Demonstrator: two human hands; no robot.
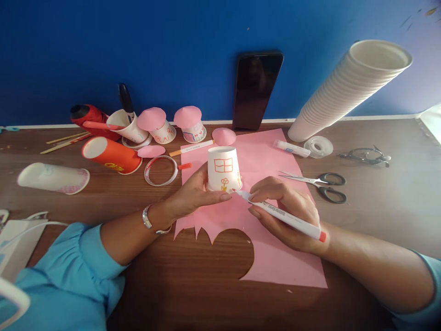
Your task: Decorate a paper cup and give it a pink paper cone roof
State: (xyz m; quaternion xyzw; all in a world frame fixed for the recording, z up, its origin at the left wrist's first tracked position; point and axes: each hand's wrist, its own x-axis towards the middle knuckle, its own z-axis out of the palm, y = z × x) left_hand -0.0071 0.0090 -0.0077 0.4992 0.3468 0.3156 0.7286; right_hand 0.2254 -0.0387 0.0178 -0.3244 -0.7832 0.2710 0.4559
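Observation:
My left hand [198,191] is closed around a white paper cup [215,177], held upside down over the pink paper. A red-orange window and small flowers are drawn on the cup's side. In my right hand [285,209] is a white marker [291,219] with a red end, its tip at the cup's lower rim. The cut pink paper [268,161] lies beneath both hands, with curved pieces cut out of its near edge. A red marker cap [185,166] and an orange-capped marker [196,147] lie left of the cup.
Behind stand two decorated cups with pink cone roofs [188,117] and a loose pink cone [224,136]. A phone [258,92] leans on the blue wall. To the right are a tall cup stack [347,92], scissors [324,180], clear tape [319,146] and a glue stick [292,148]. A red cup [110,154] lies left.

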